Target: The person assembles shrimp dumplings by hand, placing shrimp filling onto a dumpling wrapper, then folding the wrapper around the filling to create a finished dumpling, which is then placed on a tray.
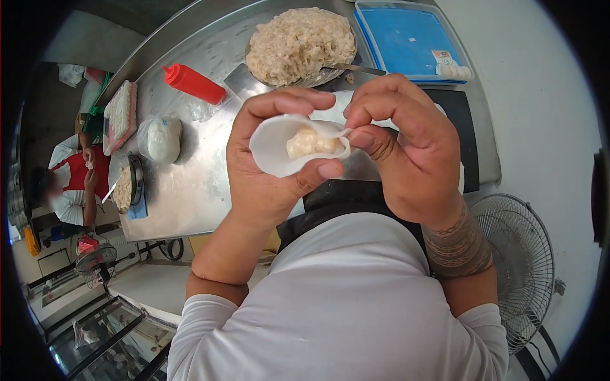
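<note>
A round white dumpling wrapper (pixel 267 147) rests cupped in my left hand (pixel 254 136), its thumb below and its fingers curled above. Inside the wrapper sits a lump of pale filling (pixel 310 143). My right hand (pixel 406 140) pinches the wrapper's right edge between thumb and forefinger, where the rim is drawn together; the left part of the wrapper still gapes. Beyond my hands, a heaped mound of the same-looking pale filling (pixel 298 41) lies in a metal bowl, with a flat metal spatula (pixel 356 68) stuck into its near right side.
Behind lies a blue-lidded plastic container (pixel 406 38) with several small white pieces on its corner. A red squeeze bottle (pixel 194 84) and a bagged white bundle (pixel 160 138) are on the steel table (pixel 190 197). A co-worker (pixel 76 174) is at left; a fan (pixel 508 254) stands right.
</note>
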`<state>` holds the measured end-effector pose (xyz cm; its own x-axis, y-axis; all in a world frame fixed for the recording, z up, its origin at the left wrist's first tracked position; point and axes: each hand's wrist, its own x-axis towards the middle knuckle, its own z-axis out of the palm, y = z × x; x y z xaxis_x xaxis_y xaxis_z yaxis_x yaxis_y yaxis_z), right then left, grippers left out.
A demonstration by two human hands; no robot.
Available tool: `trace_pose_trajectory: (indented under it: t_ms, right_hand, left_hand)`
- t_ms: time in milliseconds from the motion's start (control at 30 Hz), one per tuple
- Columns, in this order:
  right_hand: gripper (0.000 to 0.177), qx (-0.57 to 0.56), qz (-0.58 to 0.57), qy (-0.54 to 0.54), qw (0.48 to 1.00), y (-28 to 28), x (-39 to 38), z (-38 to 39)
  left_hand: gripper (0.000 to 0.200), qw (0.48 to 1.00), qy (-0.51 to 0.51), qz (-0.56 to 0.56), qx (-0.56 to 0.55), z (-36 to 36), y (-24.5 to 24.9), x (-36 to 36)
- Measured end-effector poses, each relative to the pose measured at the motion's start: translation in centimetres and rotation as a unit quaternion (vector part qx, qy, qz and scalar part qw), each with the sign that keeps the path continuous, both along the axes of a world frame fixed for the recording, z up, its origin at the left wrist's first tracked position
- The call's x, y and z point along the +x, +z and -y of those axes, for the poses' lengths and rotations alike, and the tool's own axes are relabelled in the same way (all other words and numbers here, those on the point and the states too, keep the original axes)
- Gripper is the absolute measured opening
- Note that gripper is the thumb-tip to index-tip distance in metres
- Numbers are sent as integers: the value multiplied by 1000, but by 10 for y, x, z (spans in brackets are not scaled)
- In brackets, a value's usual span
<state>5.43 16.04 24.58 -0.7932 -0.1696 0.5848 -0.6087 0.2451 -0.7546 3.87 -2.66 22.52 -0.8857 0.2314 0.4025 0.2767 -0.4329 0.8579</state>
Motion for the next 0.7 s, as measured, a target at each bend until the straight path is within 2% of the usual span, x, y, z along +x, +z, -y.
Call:
trace_pose_trajectory:
  t_ms: [33, 67, 133, 200, 300, 367, 467, 533, 600, 700]
  right_hand:
    - [12, 0, 0, 0, 1000, 0, 0, 0]
    - [11, 16, -18, 0, 1000, 1, 0, -1]
    - [11, 33, -37, -1, 999, 3, 1, 0]
    - [10, -66, 31, -5, 997, 4, 6, 3]
    - [10, -29, 36, 21, 999, 2, 0, -1]
    - [10, -14, 28, 13, 999, 2, 0, -1]
    - [10, 18, 5, 1, 1000, 2, 1, -2]
    - [10, 35, -11, -6, 999, 1, 2, -2]
    - [11, -23, -23, -3, 999, 0, 2, -1]
    - [11, -30, 38, 6, 999, 4, 4, -2]
  left_hand:
    - [46, 998, 10, 36, 48, -2, 0, 2]
    - [46, 998, 10, 36, 48, 1, -2, 1]
    - [45, 999, -28, 5, -21, 10, -7, -3]
    - [46, 998, -44, -21, -42, 15, -4, -9]
    - [44, 993, -65, -63, -80, 14, 0, -12]
    - [44, 1000, -17, 5, 25, 3, -1, -8]
    - [44, 998, -25, -15, 53, 2, -11, -7]
    - [44, 999, -26, -24, 15, 9, -10, -8]
    - [43, 997, -17, -11, -76, 13, -5, -7]
    - [44, 993, -63, -47, -87, 18, -2, -15]
